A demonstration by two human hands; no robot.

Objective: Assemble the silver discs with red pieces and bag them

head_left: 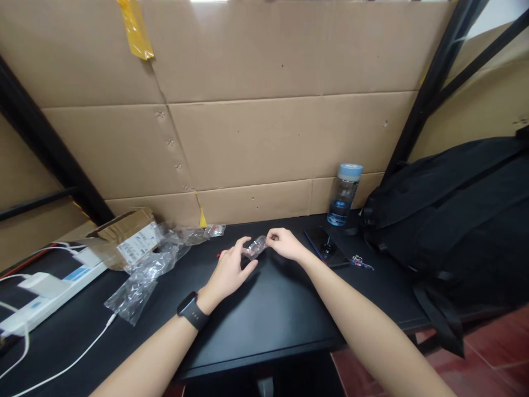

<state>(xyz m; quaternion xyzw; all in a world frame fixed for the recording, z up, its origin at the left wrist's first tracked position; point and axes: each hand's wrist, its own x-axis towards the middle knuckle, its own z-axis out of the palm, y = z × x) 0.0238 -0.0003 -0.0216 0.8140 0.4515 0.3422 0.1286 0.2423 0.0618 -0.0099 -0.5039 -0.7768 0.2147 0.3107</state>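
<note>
A small clear plastic packet [257,247] is between my two hands, just above or on the black table. My right hand [284,243] pinches its right end with thumb and fingertips. At the packet's left end is my left hand [232,269], thumb and fingers apart; whether its fingertips touch the plastic I cannot tell. A dark watch [192,310] is on my left wrist. Something small and red [219,255] peeks out behind the left hand, mostly hidden.
Left: crumpled clear plastic bags [144,281], an open cardboard box [138,237], a white power strip [78,278] with cables. Right: a water bottle [345,194], a dark flat device [326,245], keys [360,261], a black backpack [454,215]. Cardboard wall [248,143] behind.
</note>
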